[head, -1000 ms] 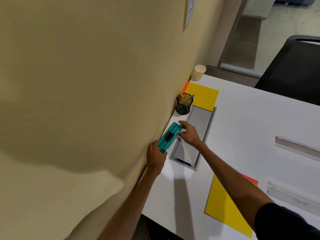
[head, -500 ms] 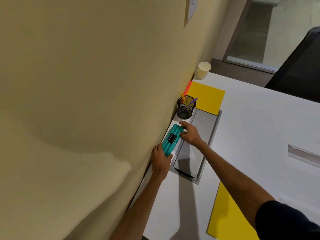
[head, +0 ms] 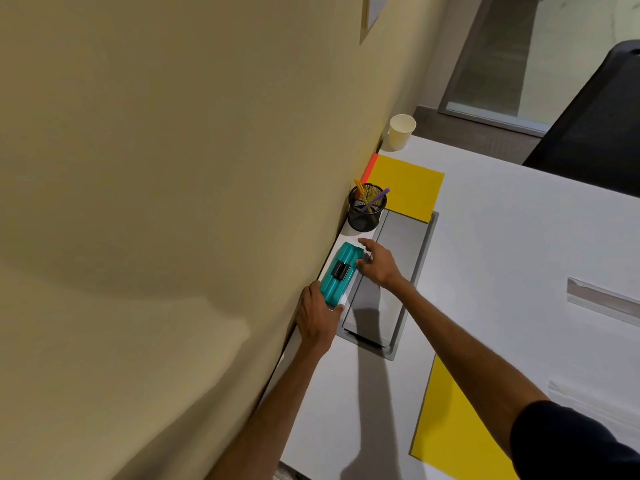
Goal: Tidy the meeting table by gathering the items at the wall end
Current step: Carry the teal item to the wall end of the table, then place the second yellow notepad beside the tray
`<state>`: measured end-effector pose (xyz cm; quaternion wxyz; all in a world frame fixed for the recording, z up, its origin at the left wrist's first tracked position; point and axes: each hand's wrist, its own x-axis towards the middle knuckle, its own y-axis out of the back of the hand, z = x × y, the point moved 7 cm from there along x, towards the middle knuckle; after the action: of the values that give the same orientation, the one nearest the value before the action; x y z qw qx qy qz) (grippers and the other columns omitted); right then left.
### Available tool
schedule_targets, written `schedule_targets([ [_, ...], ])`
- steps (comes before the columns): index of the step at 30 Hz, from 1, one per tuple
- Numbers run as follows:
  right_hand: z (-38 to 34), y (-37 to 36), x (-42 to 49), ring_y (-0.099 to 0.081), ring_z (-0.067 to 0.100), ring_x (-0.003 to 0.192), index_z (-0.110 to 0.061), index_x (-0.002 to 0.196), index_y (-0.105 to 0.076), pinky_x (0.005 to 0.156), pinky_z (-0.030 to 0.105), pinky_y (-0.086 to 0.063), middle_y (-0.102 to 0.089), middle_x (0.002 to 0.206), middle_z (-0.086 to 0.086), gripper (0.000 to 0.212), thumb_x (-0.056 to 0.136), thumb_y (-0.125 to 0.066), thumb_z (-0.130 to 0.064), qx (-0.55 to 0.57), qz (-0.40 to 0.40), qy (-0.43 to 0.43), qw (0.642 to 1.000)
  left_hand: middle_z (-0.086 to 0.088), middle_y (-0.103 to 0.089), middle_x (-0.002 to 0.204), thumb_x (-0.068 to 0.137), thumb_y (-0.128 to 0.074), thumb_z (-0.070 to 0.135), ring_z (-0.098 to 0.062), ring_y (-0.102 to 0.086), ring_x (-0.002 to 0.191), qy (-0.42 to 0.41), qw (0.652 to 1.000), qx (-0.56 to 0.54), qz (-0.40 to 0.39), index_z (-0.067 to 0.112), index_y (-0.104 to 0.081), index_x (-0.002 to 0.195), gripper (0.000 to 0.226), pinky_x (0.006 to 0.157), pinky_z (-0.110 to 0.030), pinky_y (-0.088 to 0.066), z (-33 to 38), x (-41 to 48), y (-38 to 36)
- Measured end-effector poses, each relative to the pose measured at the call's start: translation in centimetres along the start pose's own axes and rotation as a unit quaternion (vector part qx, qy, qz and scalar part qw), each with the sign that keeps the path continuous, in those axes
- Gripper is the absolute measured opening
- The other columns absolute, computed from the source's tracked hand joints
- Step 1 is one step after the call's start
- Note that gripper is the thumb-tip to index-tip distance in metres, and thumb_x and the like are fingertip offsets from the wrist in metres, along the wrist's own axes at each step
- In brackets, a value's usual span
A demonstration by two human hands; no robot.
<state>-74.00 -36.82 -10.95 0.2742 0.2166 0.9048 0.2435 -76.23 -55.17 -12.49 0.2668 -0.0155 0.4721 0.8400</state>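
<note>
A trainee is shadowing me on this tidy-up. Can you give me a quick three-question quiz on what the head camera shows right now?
1. True or false: the paper cup stands upright at the table's far corner, by the wall.
2. What stands between the teal case and the yellow folder? A) a mug B) a black mesh pen cup C) a stapler
3. Which hand grips the teal case's near end?
Key: 1 true; 2 B; 3 the left hand.
</note>
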Motion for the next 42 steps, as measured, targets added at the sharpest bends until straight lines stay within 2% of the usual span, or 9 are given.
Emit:
schedule_targets([
  [3,0.2,0.5,-1.6,-0.044,0.03,0.137,-0.007,0.144,-0.044,0.112,0.043,-0.043,-0.045,0.148,0.016,0.052,0.094,-0.059,-0.009,-0.002,0.034,0.0,0.999,-0.003,-0.053,0.13,0.085,-0.071,0.042,-0.015,-0.052,0.121,-0.018,0.999,0.026,0.029,0.014,-0.046,0.133,0.061,0.096,-0.027,-0.053,0.7,-1.1,0.9],
  [7,1.4,0.9,-4.9,-0.048,0.028,0.132,-0.007,0.141,-0.048,0.108,0.037,-0.043,-0.049,0.144,0.014,0.046,0.097,-0.057,-0.014,0.012,0.061,-0.009,0.998,-0.004,-0.054,0.132,0.088,-0.069,0.031,-0.018,-0.051,0.126,-0.06,0.997,0.024,0.036,0.013,-0.051,0.13,0.049,0.097,-0.029,-0.052,2.3,-2.9,1.1],
  [15,6.6,2.3,-12.6,-0.051,0.029,0.129,-0.003,0.139,-0.05,0.109,0.037,-0.043,-0.052,0.141,0.015,0.045,0.095,-0.058,-0.009,0.047,0.116,-0.059,0.99,-0.003,-0.058,0.124,0.09,-0.067,0.019,-0.019,-0.057,0.115,-0.115,0.992,-0.008,-0.041,0.016,-0.056,0.118,0.031,0.092,-0.03,-0.048,4.6,-6.5,-1.4],
  [22,12.4,4.5,-20.1,-0.054,0.03,0.124,-0.001,0.133,-0.054,0.103,0.038,-0.046,-0.056,0.135,0.016,0.041,0.093,-0.061,-0.005,0.086,0.203,-0.127,0.967,-0.006,-0.057,0.125,0.088,-0.064,0.015,-0.023,-0.05,0.121,-0.172,0.975,0.073,-0.119,0.011,-0.059,0.117,0.03,0.094,-0.034,-0.047,5.6,-10.4,-5.8],
  [26,16.0,5.5,-24.8,-0.057,0.033,0.119,0.002,0.126,-0.059,0.1,0.04,-0.046,-0.061,0.126,0.02,0.036,0.091,-0.061,-0.003,0.101,0.278,-0.184,0.937,-0.007,-0.048,0.138,0.093,-0.059,0.029,-0.023,-0.043,0.13,-0.186,0.958,0.126,-0.18,0.012,-0.051,0.131,0.042,0.102,-0.035,-0.041,6.3,-13.4,-8.9],
  [29,18.6,5.4,-27.8,-0.055,0.033,0.121,0.0,0.125,-0.059,0.098,0.039,-0.045,-0.06,0.128,0.018,0.038,0.088,-0.06,-0.003,0.099,0.301,-0.249,0.915,-0.01,-0.039,0.148,0.094,-0.057,0.035,-0.028,-0.031,0.142,-0.188,0.938,0.174,-0.234,0.01,-0.043,0.14,0.054,0.111,-0.041,-0.035,7.2,-15.6,-11.1],
  [33,21.3,5.1,-30.7,-0.051,0.034,0.126,-0.009,0.131,-0.055,0.101,0.046,-0.046,-0.053,0.134,0.016,0.046,0.086,-0.061,-0.011,0.057,0.29,-0.343,0.892,-0.011,-0.041,0.146,0.09,-0.06,0.03,-0.029,-0.034,0.139,-0.208,0.909,0.222,-0.284,0.007,-0.045,0.136,0.053,0.108,-0.042,-0.037,7.7,-17.5,-12.9],
  [36,22.8,4.6,-32.5,-0.045,0.036,0.129,-0.004,0.135,-0.047,0.102,0.049,-0.042,-0.047,0.135,0.018,0.053,0.086,-0.062,-0.019,0.025,0.261,-0.418,0.869,-0.012,-0.031,0.153,0.089,-0.062,0.03,-0.03,-0.029,0.142,-0.215,0.897,0.24,-0.304,0.006,-0.045,0.136,0.056,0.11,-0.044,-0.035,7.6,-18.2,-13.6],
  [42,23.9,3.9,-33.5,-0.043,0.036,0.13,-0.002,0.134,-0.046,0.103,0.05,-0.04,-0.046,0.135,0.019,0.053,0.087,-0.061,-0.021,0.015,0.24,-0.443,0.863,-0.01,-0.003,0.163,0.09,-0.065,0.044,-0.034,-0.006,0.151,-0.159,0.889,0.2,-0.38,0.012,-0.018,0.155,0.086,0.119,-0.048,-0.024,7.4,-18.5,-14.6],
])
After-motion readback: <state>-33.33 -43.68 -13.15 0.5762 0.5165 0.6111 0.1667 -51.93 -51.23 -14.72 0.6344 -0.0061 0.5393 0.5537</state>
